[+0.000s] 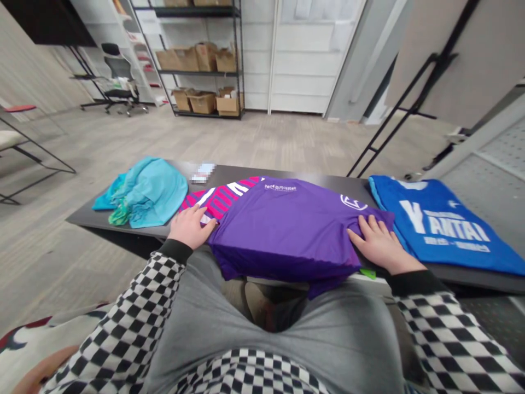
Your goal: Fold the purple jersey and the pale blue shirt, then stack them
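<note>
A purple T-shirt [283, 219] with white print lies spread across the dark table [164, 230], its near part hanging over the front edge. Pink, purple and white stripes mark its left part. My left hand [191, 225] rests flat on that striped part, fingers stretched out. On the right side, below a round white logo, my right hand [379, 243] presses flat with its fingers apart. Beyond that hand is a blue T-shirt [447, 224] with white "YANTAI" lettering, folded and lying on top of other blue cloth.
A crumpled turquoise garment [153, 191] lies at the table's left end. Beside it is a small blurred-out item [203, 172] near the far edge. A shelf with cardboard boxes [200, 101], an office chair [118, 76] and a black stand [394, 115] are farther off.
</note>
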{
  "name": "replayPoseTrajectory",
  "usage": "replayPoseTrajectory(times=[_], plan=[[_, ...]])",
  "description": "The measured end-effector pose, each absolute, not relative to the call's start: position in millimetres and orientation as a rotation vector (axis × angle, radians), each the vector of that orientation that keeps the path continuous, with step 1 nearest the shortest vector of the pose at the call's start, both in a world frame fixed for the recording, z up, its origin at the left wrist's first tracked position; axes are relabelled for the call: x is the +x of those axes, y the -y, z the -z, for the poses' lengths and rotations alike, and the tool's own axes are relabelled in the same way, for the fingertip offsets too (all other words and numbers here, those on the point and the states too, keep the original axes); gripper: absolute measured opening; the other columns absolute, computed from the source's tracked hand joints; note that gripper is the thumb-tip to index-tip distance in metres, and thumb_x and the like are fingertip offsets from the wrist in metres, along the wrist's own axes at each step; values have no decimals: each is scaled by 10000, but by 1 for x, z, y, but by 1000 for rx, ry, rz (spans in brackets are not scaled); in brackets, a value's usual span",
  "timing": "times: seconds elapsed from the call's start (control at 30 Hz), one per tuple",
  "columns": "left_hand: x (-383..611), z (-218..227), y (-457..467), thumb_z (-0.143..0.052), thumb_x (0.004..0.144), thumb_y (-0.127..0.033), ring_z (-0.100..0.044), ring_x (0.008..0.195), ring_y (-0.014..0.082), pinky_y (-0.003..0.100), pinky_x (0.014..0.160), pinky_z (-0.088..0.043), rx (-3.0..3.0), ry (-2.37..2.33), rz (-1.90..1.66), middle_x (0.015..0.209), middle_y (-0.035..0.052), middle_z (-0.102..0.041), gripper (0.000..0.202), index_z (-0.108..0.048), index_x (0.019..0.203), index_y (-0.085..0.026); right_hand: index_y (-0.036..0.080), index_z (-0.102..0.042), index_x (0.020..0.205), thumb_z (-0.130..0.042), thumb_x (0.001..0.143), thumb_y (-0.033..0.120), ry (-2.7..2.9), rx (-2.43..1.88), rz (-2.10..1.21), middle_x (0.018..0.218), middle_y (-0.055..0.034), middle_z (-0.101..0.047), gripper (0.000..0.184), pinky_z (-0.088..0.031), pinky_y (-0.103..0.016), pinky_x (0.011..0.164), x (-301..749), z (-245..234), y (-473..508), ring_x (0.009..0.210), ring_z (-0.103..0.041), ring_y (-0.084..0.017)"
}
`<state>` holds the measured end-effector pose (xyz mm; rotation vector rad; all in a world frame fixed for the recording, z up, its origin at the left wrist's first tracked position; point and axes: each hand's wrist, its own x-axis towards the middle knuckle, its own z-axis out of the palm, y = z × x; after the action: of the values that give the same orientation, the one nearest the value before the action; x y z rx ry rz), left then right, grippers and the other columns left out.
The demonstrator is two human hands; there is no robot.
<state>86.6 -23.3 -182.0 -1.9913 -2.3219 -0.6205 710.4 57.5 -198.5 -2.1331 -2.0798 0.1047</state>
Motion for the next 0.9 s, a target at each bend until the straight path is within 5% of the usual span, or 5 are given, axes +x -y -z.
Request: replayPoseTrajectory(times=[0.13,0.3,0.5,0.67,0.9], plan=[[54,158,5,-639,1077,-540,-561,1532,486,685,1313,-357,-1875,2342,688,1693,220,-619,556,-764,1490,-188,177,-501,1784,-429,1029,856,2089,-2105,-45,1853,-255,-406,1018,-352,-808,1330,705,197,-51,1692,-405,-553],[-18,148,-10,-619,1103,-456,-353,1691,530,823,1356,-141,-1665,2592,566,1823,283,-434,601,-655,1600,-120,158,-487,1788,-405,1043,837,2106,-2079,-7,1858,-254,-398,1011,-367,-810,1319,708,203,-50,1688,-405,-558],[-74,159,2,-559,1128,-446,-300,1733,522,831,1355,-195,-1787,2604,313,1857,302,-356,622,-591,1650,-111,207,-504,1782,-463,1021,854,2048,-2086,-10,1865,-204,-411,999,-346,-793,1338,706,206,-50,1686,-406,-552],[-73,145,2,-544,1127,-490,-376,1692,533,850,1339,-229,-1717,2648,109,1863,258,-378,657,-566,1668,-117,147,-430,1820,-314,1095,842,2083,-2146,-9,1888,-220,-356,1011,-331,-769,1348,694,194,-39,1708,-368,-521],[23,156,-32,-394,1120,-622,-395,1731,338,497,1428,-319,-2333,2170,229,1861,153,-439,778,-538,1736,-169,141,-342,1854,-272,1103,823,2108,-2270,-99,1920,-215,-277,1017,-305,-752,1366,684,177,-37,1743,-308,-506]])
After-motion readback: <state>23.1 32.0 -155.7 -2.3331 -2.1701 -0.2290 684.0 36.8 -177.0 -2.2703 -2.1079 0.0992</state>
